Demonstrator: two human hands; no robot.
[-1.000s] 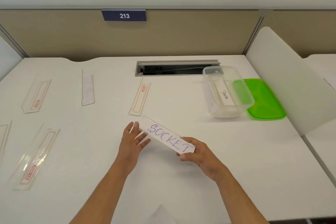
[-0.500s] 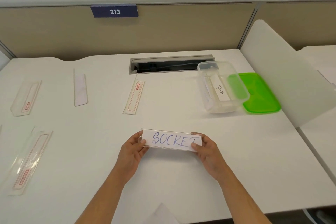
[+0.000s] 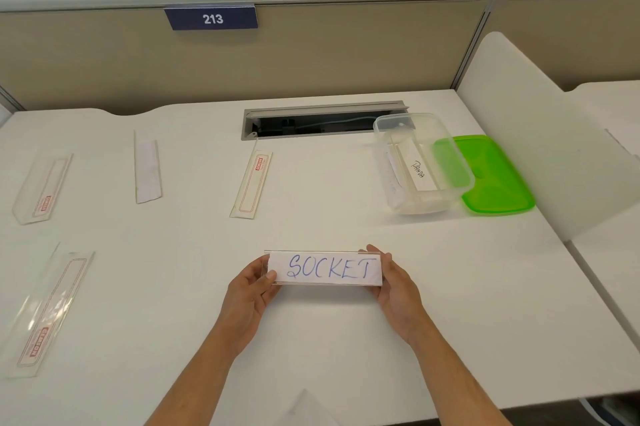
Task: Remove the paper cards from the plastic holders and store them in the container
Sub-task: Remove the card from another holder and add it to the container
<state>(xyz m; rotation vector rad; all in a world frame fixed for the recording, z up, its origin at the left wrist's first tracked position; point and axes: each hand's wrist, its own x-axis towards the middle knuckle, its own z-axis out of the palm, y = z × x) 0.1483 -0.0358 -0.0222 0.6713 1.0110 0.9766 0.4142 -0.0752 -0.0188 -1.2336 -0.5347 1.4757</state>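
SOCKET card [image 3: 329,268] held level between left hand [image 3: 251,290] and right hand [image 3: 394,283]

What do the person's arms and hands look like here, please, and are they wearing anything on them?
Both forearms come into the picture bare, with no sleeves showing up to the bottom edge. The left hand and right hand wear no gloves, and no rings, watch or wristband can be seen on the parts that show. Nails look short and unpainted where visible. No markings can be made out.
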